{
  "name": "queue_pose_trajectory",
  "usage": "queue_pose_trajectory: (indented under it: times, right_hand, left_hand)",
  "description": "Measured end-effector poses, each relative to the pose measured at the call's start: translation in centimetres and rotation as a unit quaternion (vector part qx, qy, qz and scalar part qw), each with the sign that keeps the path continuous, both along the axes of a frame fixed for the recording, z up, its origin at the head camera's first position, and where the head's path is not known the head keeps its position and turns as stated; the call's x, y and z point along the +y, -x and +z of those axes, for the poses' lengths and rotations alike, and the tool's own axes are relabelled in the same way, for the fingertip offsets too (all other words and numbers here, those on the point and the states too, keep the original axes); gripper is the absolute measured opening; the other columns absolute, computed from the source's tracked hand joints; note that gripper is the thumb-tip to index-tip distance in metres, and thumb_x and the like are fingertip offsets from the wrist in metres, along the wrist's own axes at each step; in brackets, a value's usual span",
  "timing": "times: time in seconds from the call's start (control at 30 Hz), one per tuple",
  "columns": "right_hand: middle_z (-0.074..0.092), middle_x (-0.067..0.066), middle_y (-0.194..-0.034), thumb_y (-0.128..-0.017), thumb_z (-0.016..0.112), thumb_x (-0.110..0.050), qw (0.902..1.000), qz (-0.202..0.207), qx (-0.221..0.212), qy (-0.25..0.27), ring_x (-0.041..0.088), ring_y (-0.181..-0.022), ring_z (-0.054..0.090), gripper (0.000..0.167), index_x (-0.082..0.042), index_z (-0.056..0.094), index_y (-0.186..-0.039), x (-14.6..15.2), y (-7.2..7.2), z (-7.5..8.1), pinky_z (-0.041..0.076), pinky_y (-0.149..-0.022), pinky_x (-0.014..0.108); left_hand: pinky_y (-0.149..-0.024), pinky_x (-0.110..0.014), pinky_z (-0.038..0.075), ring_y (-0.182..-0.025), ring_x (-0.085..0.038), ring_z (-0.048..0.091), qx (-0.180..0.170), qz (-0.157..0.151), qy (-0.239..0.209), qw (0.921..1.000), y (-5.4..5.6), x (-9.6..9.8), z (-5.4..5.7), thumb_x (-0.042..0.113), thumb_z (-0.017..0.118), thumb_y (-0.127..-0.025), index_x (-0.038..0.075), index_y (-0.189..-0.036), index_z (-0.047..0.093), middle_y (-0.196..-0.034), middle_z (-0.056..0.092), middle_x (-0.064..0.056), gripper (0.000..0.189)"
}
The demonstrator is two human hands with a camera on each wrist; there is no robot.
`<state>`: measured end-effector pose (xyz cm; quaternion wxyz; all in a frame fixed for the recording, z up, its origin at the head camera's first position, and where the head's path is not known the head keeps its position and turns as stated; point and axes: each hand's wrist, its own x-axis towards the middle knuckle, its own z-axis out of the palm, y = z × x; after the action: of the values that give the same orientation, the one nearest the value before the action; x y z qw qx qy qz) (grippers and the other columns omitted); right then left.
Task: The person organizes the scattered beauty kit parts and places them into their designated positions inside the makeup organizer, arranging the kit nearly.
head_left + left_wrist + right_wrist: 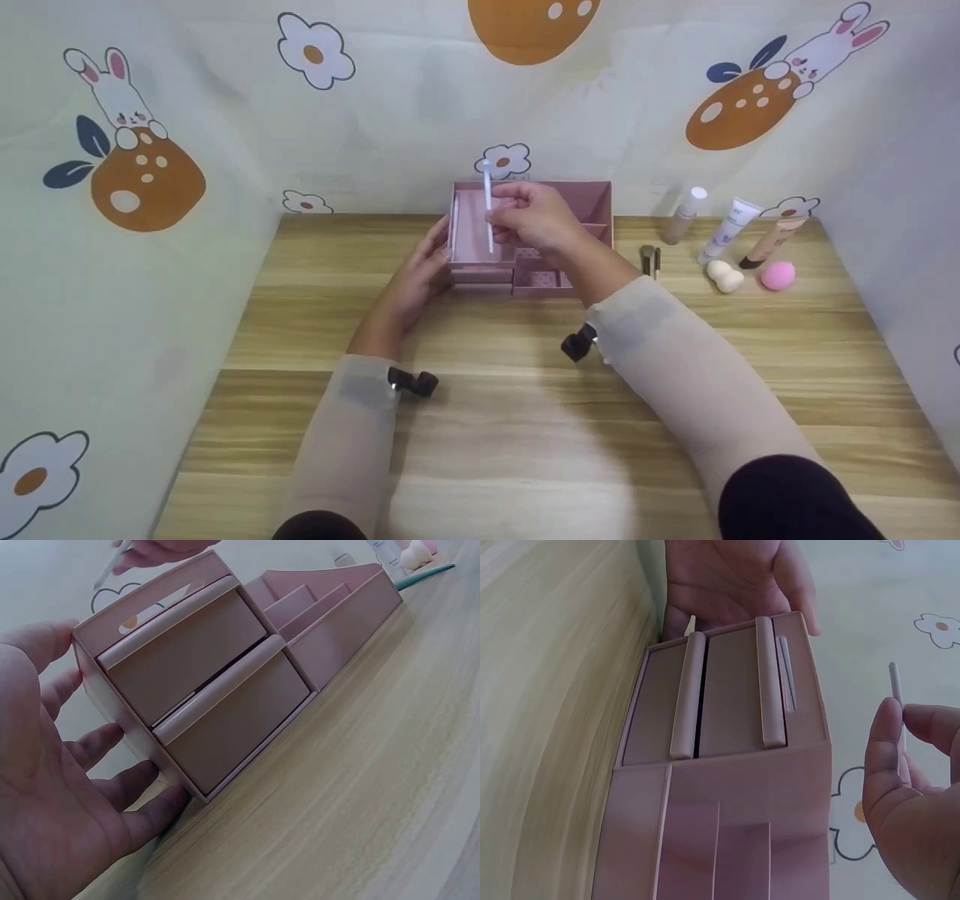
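Observation:
A pink desk organizer stands against the back wall, with two drawers on its left side and divided compartments on its right. My left hand touches the organizer's left side, its spread fingertips along the edge in the left wrist view. My right hand pinches a slim white stick between thumb and fingers, above the organizer's upper left part. The stick is held nearly upright in the head view. In the right wrist view its lower part is hidden behind the thumb.
Right of the organizer lie small makeup brushes. Farther right are a bottle with a white cap, a white tube, a peach tube, a beige sponge and a pink sponge. A patterned wall covering rises behind.

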<state>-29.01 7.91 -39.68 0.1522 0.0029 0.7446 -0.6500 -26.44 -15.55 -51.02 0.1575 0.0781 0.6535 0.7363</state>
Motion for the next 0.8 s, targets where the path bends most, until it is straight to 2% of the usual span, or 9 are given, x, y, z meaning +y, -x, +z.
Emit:
queue_pose_trajectory:
  times: [0.2, 0.37, 0.43, 0.63, 0.8]
  right_hand:
    - [0.071, 0.014, -0.118, -0.098, 0.074, -0.007, 0.9997, 0.007, 0.002, -0.021, 0.023, -0.088, 0.076, 0.045, -0.007, 0.064, -0.142, -2.3, 1.0, -0.3, 0.068, -0.086, 0.038]
    - [0.071, 0.014, -0.115, -0.098, 0.072, -0.008, 0.9964, 0.016, 0.023, -0.08, 0.022, -0.089, 0.075, 0.046, -0.006, 0.063, -0.143, -3.6, 1.3, -0.6, 0.068, -0.081, 0.034]
    - [0.071, 0.012, -0.115, -0.098, 0.071, -0.009, 0.9947, 0.018, 0.026, -0.098, 0.023, -0.089, 0.075, 0.047, -0.006, 0.062, -0.145, -3.9, 1.4, -0.9, 0.068, -0.079, 0.032]
    - [0.073, 0.011, -0.113, -0.099, 0.069, -0.007, 0.9942, 0.02, 0.017, -0.104, 0.024, -0.088, 0.076, 0.049, -0.007, 0.061, -0.147, -4.4, 1.3, -1.3, 0.068, -0.078, 0.033]
    - [0.075, 0.01, -0.108, -0.097, 0.07, -0.005, 0.991, 0.034, 0.014, -0.128, 0.019, -0.081, 0.075, 0.043, -0.006, 0.066, -0.14, -4.7, 1.4, -1.2, 0.067, -0.075, 0.03]
  left_hand:
    - [-0.128, -0.057, 0.038, -0.157, -0.031, 0.044, -0.003, -0.005, -0.003, 1.0, 0.1, 0.0, 0.0, 0.04, 0.054, -0.111, 0.052, -0.162, 0.036, -0.178, 0.026, 0.007, 0.056]
    - [-0.129, -0.057, 0.037, -0.16, -0.031, 0.039, -0.001, -0.008, 0.001, 1.0, 0.2, 0.1, 0.0, 0.039, 0.053, -0.111, 0.052, -0.162, 0.036, -0.178, 0.027, 0.008, 0.055]
    - [-0.129, -0.057, 0.038, -0.159, -0.031, 0.041, -0.001, -0.007, 0.001, 1.0, 0.2, 0.2, 0.0, 0.04, 0.053, -0.111, 0.052, -0.162, 0.037, -0.178, 0.027, 0.008, 0.054]
    - [-0.128, -0.056, 0.039, -0.155, -0.028, 0.047, 0.001, -0.008, -0.005, 1.0, 0.2, 0.2, 0.0, 0.04, 0.055, -0.111, 0.051, -0.162, 0.038, -0.177, 0.029, 0.006, 0.055]
    - [-0.128, -0.057, 0.039, -0.154, -0.029, 0.047, 0.003, -0.007, -0.014, 0.9999, 0.2, 0.1, 0.0, 0.038, 0.055, -0.111, 0.05, -0.163, 0.038, -0.176, 0.03, 0.005, 0.056]
